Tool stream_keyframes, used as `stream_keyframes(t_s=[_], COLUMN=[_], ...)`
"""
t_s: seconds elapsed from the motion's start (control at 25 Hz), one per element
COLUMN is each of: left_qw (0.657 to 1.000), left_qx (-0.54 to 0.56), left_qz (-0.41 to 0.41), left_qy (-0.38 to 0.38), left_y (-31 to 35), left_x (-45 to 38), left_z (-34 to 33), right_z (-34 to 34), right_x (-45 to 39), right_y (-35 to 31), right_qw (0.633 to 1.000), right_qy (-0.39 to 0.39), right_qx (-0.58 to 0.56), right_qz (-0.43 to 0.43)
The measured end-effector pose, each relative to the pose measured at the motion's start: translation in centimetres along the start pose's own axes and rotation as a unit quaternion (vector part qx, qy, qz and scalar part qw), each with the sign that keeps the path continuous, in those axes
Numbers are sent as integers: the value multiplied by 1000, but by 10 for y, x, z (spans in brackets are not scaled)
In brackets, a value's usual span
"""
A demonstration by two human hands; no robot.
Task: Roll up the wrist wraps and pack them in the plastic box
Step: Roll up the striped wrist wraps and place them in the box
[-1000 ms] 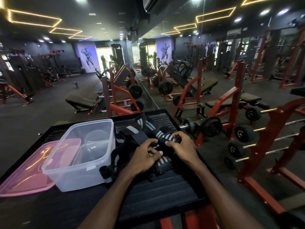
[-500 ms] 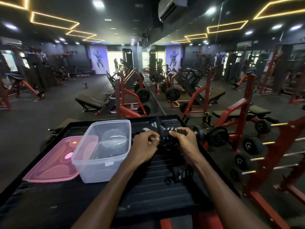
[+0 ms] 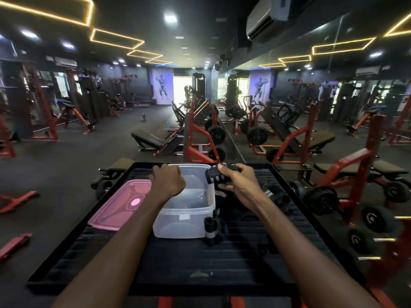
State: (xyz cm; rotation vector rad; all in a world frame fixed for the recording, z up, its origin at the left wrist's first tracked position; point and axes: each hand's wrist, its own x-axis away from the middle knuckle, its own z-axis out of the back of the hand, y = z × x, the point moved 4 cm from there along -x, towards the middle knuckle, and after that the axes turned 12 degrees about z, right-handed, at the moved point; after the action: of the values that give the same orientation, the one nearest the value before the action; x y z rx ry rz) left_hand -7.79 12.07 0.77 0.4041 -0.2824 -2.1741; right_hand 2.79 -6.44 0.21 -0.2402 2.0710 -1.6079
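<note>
A clear plastic box (image 3: 184,221) stands on a black ribbed platform (image 3: 178,263). My left hand (image 3: 167,182) has its fingers curled over the box's far left rim. My right hand (image 3: 236,182) grips a rolled black wrist wrap with white stripes (image 3: 213,176), held just above the box's far right rim. A second rolled wrap (image 3: 210,228) stands upright against the box's near right corner. Loose black wraps (image 3: 270,194) lie in a heap to the right of the box, partly hidden by my right forearm.
A pink lid (image 3: 115,207) lies flat to the left of the box. The platform has a raised black edge. Red weight benches, a dumbbell rack (image 3: 367,218) at the right and a wall mirror surround it.
My right hand has carried the rolled wrap left, from the heap to over the box's rim. My left hand left the wrap and took the box's far rim. The view tilted up.
</note>
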Motion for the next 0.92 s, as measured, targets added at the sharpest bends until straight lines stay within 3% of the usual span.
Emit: stream_keyframes(t_s=[0.08, 0.2, 0.36, 0.6, 0.92], left_qw=[997, 993, 996, 995, 992], left_qx=[-62, -92, -55, -33, 44], left_qz=[29, -17, -45, -26, -15], left_qy=[-45, -74, -60, -89, -116], left_y=[-21, -34, -39, -47, -59], left_x=[-9, -13, -10, -1, -33], left_z=[-7, -19, -17, -16, -21], right_z=[-25, -54, -80, -103, -143], right_x=[-2, -11, -21, -29, -38], right_y=[-3, 3, 18, 37, 55], right_qw=[997, 982, 947, 916, 834], right_qy=[-39, -82, -120, -149, -213], right_qx=[56, 166, 296, 367, 497], right_qz=[20, 45, 47, 57, 113])
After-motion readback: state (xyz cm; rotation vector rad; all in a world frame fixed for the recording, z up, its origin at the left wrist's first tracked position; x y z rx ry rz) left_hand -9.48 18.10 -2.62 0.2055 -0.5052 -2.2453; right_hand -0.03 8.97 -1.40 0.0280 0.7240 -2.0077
